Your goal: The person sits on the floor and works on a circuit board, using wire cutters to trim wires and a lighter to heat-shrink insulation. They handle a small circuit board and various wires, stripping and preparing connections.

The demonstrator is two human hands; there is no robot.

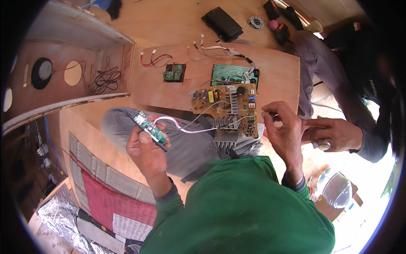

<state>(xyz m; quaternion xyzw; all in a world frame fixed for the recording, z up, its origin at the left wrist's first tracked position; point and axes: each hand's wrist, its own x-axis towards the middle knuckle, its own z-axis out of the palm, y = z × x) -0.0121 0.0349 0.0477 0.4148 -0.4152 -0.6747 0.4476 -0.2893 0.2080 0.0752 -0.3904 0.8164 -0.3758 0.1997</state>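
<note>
- Beyond the left hand, up and left, stands the wooden box (128,67), its near edge well apart from the fingers.
- Left hand (149,153): raised, forearm coming up from below, thumb on top and fingers around behind — pinching the small green circuit board (149,125), tilted down to the right.
- Between the hands: the brown circuit board (244,115), a pale cable (194,131) running to it from the small board; beyond, the wooden panel (277,70) is bare ahead of the right hand.
- Right hand (284,129): just right of the brown board, fingers curled — cannot tell whether they pinch anything.
- Close on its right, a co-worker's hand (338,134) crowds that side.
</note>
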